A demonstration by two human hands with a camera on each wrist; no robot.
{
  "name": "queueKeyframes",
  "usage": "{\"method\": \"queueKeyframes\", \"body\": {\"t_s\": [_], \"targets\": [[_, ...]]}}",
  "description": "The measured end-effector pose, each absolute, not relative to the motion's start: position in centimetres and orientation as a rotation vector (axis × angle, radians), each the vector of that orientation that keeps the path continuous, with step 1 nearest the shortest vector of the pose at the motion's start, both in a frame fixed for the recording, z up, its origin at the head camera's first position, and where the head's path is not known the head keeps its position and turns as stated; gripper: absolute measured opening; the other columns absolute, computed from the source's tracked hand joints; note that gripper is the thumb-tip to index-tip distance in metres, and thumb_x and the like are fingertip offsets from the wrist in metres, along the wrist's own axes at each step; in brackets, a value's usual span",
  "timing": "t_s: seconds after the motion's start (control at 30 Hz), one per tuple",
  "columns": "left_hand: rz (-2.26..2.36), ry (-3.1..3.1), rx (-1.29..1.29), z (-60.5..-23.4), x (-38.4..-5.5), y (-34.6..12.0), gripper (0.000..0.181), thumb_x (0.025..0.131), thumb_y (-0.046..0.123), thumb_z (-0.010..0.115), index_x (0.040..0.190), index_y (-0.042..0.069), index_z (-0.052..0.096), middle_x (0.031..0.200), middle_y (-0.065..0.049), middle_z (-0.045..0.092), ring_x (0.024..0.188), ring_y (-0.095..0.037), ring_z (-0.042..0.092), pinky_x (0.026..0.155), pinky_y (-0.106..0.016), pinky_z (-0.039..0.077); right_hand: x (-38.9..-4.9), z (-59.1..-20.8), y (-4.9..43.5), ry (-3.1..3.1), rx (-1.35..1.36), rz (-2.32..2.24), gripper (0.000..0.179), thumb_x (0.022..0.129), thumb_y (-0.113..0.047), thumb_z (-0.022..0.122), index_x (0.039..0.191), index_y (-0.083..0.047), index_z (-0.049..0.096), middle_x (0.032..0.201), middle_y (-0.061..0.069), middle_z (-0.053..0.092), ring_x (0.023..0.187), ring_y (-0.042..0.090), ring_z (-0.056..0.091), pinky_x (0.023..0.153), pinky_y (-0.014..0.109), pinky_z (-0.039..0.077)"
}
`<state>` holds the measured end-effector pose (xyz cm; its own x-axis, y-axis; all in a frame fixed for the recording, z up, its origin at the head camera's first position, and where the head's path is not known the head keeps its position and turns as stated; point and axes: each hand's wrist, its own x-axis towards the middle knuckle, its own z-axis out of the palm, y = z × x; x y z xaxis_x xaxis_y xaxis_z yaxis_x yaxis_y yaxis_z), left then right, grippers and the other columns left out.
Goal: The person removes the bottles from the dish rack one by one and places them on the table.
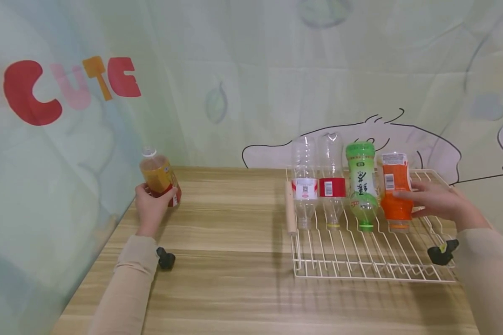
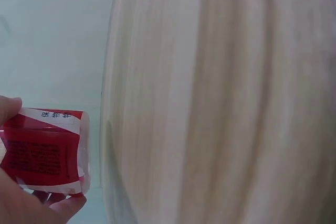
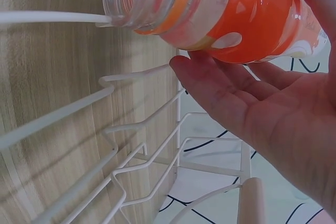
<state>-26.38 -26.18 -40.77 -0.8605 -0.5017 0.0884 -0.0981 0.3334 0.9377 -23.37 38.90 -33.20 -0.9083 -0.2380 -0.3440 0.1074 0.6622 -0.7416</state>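
At the far left of the table, my left hand (image 1: 152,207) grips a bottle (image 1: 161,179) with a yellow and red label, its neck up and leaning slightly. The left wrist view shows fingers and thumb around its red label (image 2: 42,150); whether its base touches the table I cannot tell. On the right, my right hand (image 1: 438,200) holds an orange-labelled bottle (image 1: 396,190) standing neck down in a white wire rack (image 1: 360,263). Its thumb lies across the front, while the fingers (image 3: 220,85) pass behind and beneath it in the right wrist view.
Left of the orange one, a green bottle (image 1: 362,181), a clear bottle with a red label (image 1: 332,186) and another with a white label (image 1: 305,188) stand neck down in the rack. A wooden handle (image 1: 291,209) is on the rack's left side. A printed curtain (image 1: 234,93) hangs behind.
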Motion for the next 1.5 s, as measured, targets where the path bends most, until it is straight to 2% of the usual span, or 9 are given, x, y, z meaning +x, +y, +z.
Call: {"method": "queueKeyframes", "body": {"t_s": [0.2, 0.4, 0.93, 1.23, 1.5], "targets": [[-1.542, -2.223, 0.537, -41.1, -26.4, -26.1, 0.081, 0.083, 0.026, 0.074, 0.143, 0.004, 0.024, 0.146, -0.019, 0.037, 0.135, -0.031, 0.038, 0.113, -0.042, 0.031, -23.4, -33.4, 39.1, 2.450, -0.125, -1.166, 0.064, 0.101, -0.035, 0.048, 0.147, 0.002, 0.023, 0.135, 0.026, 0.046, 0.114, 0.033, 0.054, 0.088, 0.048, 0.053], [-1.560, -2.211, 0.524, -41.1, -26.5, -25.9, 0.082, 0.083, 0.024, 0.073, 0.142, 0.002, 0.021, 0.147, -0.022, 0.034, 0.137, -0.033, 0.036, 0.113, -0.044, 0.030, -23.6, -33.6, 39.1, 2.455, -0.126, -1.157, 0.064, 0.101, -0.034, 0.046, 0.148, 0.003, 0.021, 0.138, 0.027, 0.043, 0.116, 0.034, 0.052, 0.089, 0.048, 0.052], [-1.567, -2.243, 0.559, -41.6, -26.6, -26.2, 0.080, 0.083, 0.021, 0.073, 0.140, 0.001, 0.021, 0.147, -0.022, 0.033, 0.138, -0.033, 0.035, 0.114, -0.044, 0.028, -23.5, -33.4, 38.9, 2.465, -0.095, -1.133, 0.068, 0.100, -0.039, 0.048, 0.147, 0.003, 0.023, 0.137, 0.026, 0.045, 0.113, 0.030, 0.055, 0.090, 0.046, 0.052], [-1.576, -2.248, 0.559, -41.8, -26.8, -26.2, 0.078, 0.084, 0.018, 0.072, 0.140, 0.002, 0.020, 0.147, -0.022, 0.033, 0.138, -0.032, 0.034, 0.114, -0.044, 0.028, -23.3, -33.4, 39.0, 2.470, -0.100, -1.133, 0.068, 0.100, -0.040, 0.048, 0.147, 0.002, 0.023, 0.138, 0.027, 0.043, 0.115, 0.033, 0.054, 0.091, 0.047, 0.052], [-1.573, -2.262, 0.544, -41.7, -26.8, -26.2, 0.085, 0.081, 0.021, 0.075, 0.140, 0.000, 0.018, 0.146, -0.024, 0.032, 0.137, -0.035, 0.035, 0.114, -0.046, 0.029, -23.3, -33.4, 39.2, 2.486, -0.112, -1.143, 0.066, 0.101, -0.038, 0.046, 0.146, 0.006, 0.023, 0.134, 0.027, 0.047, 0.112, 0.031, 0.056, 0.089, 0.046, 0.053]]}}
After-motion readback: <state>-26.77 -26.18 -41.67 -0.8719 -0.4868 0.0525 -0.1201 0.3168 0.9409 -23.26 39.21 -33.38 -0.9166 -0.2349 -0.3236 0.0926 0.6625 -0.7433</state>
